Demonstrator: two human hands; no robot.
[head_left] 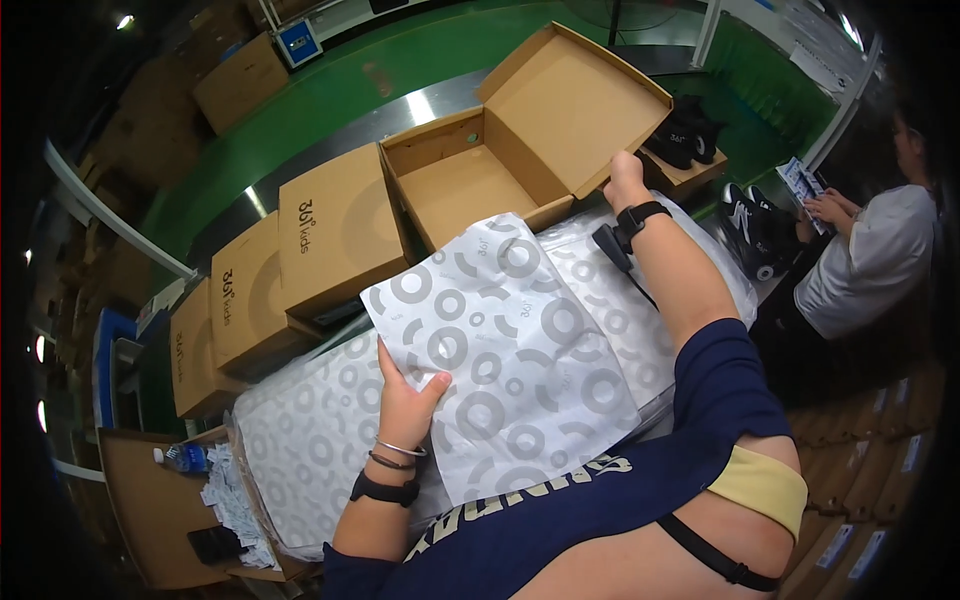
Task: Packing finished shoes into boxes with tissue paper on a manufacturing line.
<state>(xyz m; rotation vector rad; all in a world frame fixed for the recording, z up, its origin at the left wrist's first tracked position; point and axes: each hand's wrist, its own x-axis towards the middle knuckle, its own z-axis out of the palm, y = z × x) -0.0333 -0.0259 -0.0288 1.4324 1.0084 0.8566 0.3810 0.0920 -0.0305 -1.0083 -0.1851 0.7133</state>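
My left hand (408, 405) pinches a sheet of white wrapping paper (510, 375) printed with grey rings, its thumb on top and the other fingers partly hidden behind the sheet. An open brown shoebox (455, 195) stands beyond the paper, with nothing visible inside. At the box's right side my right hand (626, 180) is closed on the corner of its raised lid (590, 105). Under and beside the held sheet lie plastic-wrapped stacks of the same patterned paper (310, 445). A small black device (612, 247) rests on the right-hand stack, below my right wrist.
Several closed shoeboxes (340, 230) line up on the left. An open carton (150, 530) at lower left holds small white packets (235, 495) and a water bottle (182, 458). Black shoes (755, 225) sit at the right, near another person (870, 250) handling printed sheets.
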